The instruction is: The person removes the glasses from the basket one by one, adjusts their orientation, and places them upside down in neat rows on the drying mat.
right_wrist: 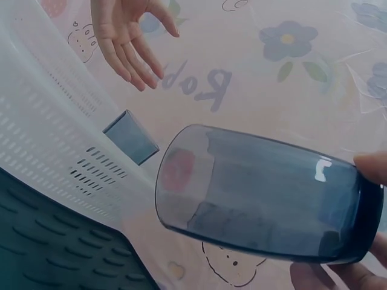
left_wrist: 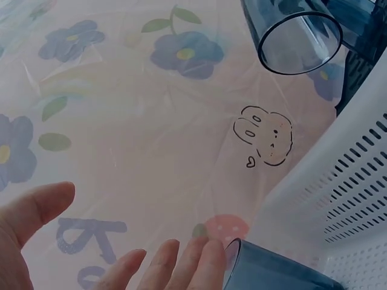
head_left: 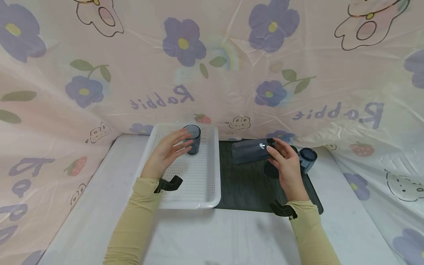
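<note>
In the head view my right hand (head_left: 286, 167) grips a clear dark-blue plastic cup (head_left: 250, 151) by its thick base, thumb on one side and fingers on the other. The cup lies on its side in the air over the dark mat, its open mouth (left_wrist: 300, 43) toward the left. My left hand (head_left: 169, 149) is raised over the white basket with fingers stretched and holds nothing. Its fingertips overlap a second blue cup (head_left: 194, 143) that stands upright at the back of the basket. The right wrist view shows the held cup (right_wrist: 260, 193) close up.
The white perforated basket (head_left: 216, 184) stands left of the dark ridged drying mat (head_left: 245, 195). Another blue cup (head_left: 307, 159) stands at the mat's right side, partly behind my right hand. A patterned plastic sheet (head_left: 228, 84) hangs behind the white table (head_left: 212, 235).
</note>
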The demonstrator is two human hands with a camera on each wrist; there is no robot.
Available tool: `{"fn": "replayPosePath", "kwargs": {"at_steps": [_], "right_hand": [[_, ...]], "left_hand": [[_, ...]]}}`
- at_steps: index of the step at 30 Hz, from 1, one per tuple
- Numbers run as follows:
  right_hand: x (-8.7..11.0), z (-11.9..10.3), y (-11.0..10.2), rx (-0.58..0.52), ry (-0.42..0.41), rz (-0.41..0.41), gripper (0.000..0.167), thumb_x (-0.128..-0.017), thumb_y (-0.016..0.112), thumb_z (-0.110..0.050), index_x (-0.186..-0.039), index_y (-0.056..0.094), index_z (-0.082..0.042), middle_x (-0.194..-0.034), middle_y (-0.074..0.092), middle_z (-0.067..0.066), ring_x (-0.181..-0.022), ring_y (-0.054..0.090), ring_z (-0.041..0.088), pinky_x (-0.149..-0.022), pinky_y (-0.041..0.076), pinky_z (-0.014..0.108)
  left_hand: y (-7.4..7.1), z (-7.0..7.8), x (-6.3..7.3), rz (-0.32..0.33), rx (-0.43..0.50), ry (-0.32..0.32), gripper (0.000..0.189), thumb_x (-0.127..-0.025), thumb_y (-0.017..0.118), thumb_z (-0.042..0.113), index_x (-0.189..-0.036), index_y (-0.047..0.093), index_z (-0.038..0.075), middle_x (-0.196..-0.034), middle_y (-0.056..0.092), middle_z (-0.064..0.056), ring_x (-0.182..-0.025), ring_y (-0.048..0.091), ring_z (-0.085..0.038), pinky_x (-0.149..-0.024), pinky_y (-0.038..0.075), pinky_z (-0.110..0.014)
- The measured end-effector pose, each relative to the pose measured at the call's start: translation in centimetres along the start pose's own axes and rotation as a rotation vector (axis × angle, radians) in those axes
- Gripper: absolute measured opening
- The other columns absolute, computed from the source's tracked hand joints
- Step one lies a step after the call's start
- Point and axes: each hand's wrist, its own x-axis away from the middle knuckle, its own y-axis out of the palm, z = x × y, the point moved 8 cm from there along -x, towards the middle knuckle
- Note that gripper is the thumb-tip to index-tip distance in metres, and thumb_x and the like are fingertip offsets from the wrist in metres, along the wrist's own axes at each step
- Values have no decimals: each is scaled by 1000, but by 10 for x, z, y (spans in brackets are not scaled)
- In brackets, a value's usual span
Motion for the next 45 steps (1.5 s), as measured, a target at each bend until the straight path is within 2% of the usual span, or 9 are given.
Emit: {"fn": "replayPosePath", "kwargs": {"at_steps": [10, 17, 22, 28, 37, 45], "right_hand": [[0, -3, -1, 86, -18, -3, 49, -86, 74, -14, -133, 57, -14, -122, 55, 4, -96, 60, 13, -77, 54, 20], [-4, -2, -3, 122, -39, -8, 51, -84, 75, -13, -132, 58, -12, -120, 56, 6, -98, 61, 13, -78, 54, 20], [-5, -1, -4, 146, -54, -3, 52, -83, 77, -13, -131, 58, -10, -122, 56, 8, -104, 60, 16, -82, 52, 17], [-6, -2, -5, 166, -64, 7, 53, -82, 78, -13, -130, 58, -9, -121, 56, 8, -102, 59, 17, -82, 51, 16], [-5, 1, -7, 245, -52, 27, 57, -80, 80, -15, -132, 57, -12, -124, 56, 8, -100, 58, 17, -80, 51, 16], [-5, 2, -9, 324, -58, 63, 58, -79, 81, -16, -132, 57, -14, -126, 56, 8, -101, 53, 19, -81, 50, 16]], "left_hand": [[-7, 3, -6, 27, -35, -19, 37, -97, 59, 20, -128, 46, 5, -142, 36, -20, -130, 37, -40, -107, 38, -42], [-12, 7, -14, 31, -81, -21, 55, -101, 50, 18, -148, 27, 0, -150, 28, -22, -133, 34, -39, -109, 35, -42], [-16, 14, -16, 44, -88, -10, 55, -102, 48, 17, -148, 25, 0, -151, 26, -22, -135, 32, -39, -110, 33, -42], [-19, 20, -16, 59, -99, -1, 56, -102, 48, 17, -150, 24, 2, -150, 29, -20, -135, 33, -37, -110, 33, -41], [-23, 17, -23, 89, -120, -8, 57, -99, 53, 15, -149, 28, 4, -150, 30, -18, -134, 35, -35, -110, 33, -40], [-26, 17, -29, 99, -144, -5, 61, -99, 55, 17, -150, 26, 4, -150, 31, -18, -135, 34, -34, -110, 33, -40]]}}
